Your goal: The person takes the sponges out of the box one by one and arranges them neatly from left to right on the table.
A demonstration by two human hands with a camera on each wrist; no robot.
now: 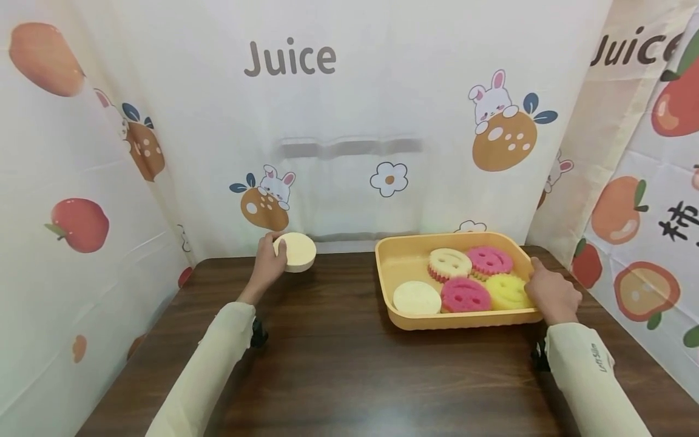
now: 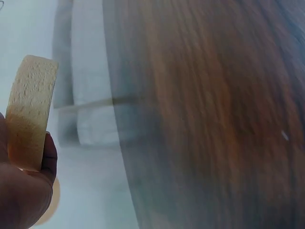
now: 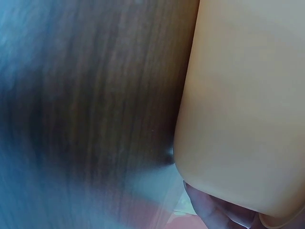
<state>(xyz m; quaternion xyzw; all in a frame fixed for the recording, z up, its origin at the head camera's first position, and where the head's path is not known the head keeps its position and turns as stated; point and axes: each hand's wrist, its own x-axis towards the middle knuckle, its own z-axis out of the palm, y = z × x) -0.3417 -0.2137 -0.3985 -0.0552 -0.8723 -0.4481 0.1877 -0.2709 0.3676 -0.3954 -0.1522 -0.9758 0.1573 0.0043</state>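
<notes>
My left hand (image 1: 266, 267) grips a round pale-cream sponge (image 1: 298, 250) by its left edge, above the back left of the table. In the left wrist view the sponge (image 2: 31, 105) appears edge-on, pinched between thumb and fingers. At the right, my right hand (image 1: 556, 296) grips the right side of a yellow-orange plastic tray (image 1: 404, 323), thumb at the rim. Fingers (image 3: 209, 210) press against the outside wall in the right wrist view. Inside the tray lie a plain cream sponge (image 1: 417, 298) and smiley-faced sponges: cream (image 1: 450, 262), yellow (image 1: 509, 291) and two pink, one in front (image 1: 466, 295).
The dark wood-grain table (image 1: 349, 376) runs up to a white printed curtain (image 1: 349, 103) at the back. Similar fruit-printed cloth hangs on the left (image 1: 49, 152) and right sides.
</notes>
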